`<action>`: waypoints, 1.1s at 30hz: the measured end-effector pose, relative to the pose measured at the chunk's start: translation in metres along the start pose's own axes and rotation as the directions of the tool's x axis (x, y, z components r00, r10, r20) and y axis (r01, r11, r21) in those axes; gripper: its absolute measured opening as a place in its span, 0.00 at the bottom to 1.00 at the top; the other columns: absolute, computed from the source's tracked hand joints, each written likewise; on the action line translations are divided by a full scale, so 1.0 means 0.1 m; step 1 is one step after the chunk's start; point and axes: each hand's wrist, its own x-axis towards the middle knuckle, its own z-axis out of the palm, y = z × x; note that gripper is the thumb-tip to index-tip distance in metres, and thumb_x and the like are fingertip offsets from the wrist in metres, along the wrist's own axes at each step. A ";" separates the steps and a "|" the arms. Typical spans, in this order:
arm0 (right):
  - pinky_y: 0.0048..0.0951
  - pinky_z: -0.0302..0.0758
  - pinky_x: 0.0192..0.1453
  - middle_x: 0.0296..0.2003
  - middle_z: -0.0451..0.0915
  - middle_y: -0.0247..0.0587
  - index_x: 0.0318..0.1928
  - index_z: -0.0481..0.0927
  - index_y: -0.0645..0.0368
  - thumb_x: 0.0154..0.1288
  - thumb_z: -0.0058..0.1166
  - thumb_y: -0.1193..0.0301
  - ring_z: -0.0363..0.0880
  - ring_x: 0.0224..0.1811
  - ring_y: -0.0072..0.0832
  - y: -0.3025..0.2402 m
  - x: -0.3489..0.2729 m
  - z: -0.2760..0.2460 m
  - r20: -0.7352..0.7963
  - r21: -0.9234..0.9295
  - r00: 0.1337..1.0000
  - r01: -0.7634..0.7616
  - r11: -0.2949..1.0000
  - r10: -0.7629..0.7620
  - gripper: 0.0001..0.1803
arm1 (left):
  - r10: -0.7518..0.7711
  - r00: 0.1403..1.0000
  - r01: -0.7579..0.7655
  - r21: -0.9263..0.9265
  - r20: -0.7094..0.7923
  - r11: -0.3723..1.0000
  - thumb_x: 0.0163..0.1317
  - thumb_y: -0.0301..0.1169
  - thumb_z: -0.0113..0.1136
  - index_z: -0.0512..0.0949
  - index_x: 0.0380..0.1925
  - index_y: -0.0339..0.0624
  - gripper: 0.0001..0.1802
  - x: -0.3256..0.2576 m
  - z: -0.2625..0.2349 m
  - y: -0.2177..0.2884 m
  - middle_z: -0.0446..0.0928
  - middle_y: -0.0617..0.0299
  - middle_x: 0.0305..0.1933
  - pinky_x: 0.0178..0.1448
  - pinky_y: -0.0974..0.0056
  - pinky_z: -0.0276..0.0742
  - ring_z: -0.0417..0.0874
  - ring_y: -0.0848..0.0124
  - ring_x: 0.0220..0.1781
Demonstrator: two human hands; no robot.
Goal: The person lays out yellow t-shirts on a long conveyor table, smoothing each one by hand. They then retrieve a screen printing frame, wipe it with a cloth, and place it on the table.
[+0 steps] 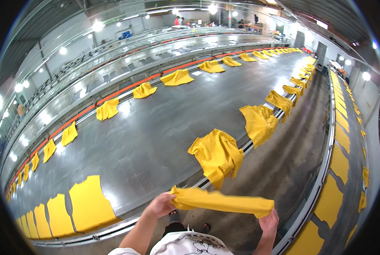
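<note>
A yellow fabric piece (224,202) is stretched between my hands, in front of my body and just off the long table's edge. My left hand (161,205) is closed on its left end, and my right hand (269,222) grips the right end from below. The piece is drawn out into a long band, with its left end bunched a little. Just beyond it, a crumpled yellow fabric piece (219,155) drapes over the near edge of the table. Another rumpled yellow piece (259,124) hangs over that edge farther along.
The long grey table (156,140) carries flat yellow panels (90,202) at the lower left. Several yellow pieces (177,77) line its far side by an orange rail (134,81). Across the aisle floor (298,148), a second table holds flat yellow panels (330,199). People stand far back.
</note>
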 end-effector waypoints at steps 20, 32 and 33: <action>0.27 0.75 0.54 0.46 0.83 0.37 0.51 0.80 0.67 0.76 0.51 0.70 0.82 0.47 0.23 1.28 1.25 3.32 0.417 -0.580 0.801 -0.130 0.804 0.430 0.13 | 0.662 0.463 -0.600 0.342 -0.590 0.724 0.69 0.29 0.62 0.82 0.45 0.37 0.09 -1.85 -0.99 1.02 0.85 0.63 0.42 0.49 0.68 0.80 0.85 0.75 0.43; 0.36 0.79 0.56 0.46 0.82 0.43 0.50 0.78 0.69 0.73 0.50 0.68 0.82 0.51 0.33 2.42 1.19 3.61 0.408 -0.736 0.538 -0.283 0.615 0.737 0.16 | 0.525 0.456 -0.350 0.397 -0.719 0.848 0.69 0.32 0.63 0.82 0.47 0.36 0.12 -2.58 -1.63 0.83 0.83 0.67 0.42 0.49 0.71 0.76 0.81 0.79 0.44; 0.38 0.80 0.56 0.46 0.81 0.44 0.50 0.77 0.70 0.73 0.49 0.68 0.82 0.52 0.36 2.38 1.23 3.57 0.441 -0.711 0.510 -0.304 0.634 0.739 0.16 | 0.547 0.521 -0.384 0.393 -0.655 0.836 0.70 0.33 0.62 0.82 0.48 0.36 0.13 -2.50 -1.65 0.83 0.83 0.68 0.42 0.49 0.71 0.76 0.80 0.80 0.44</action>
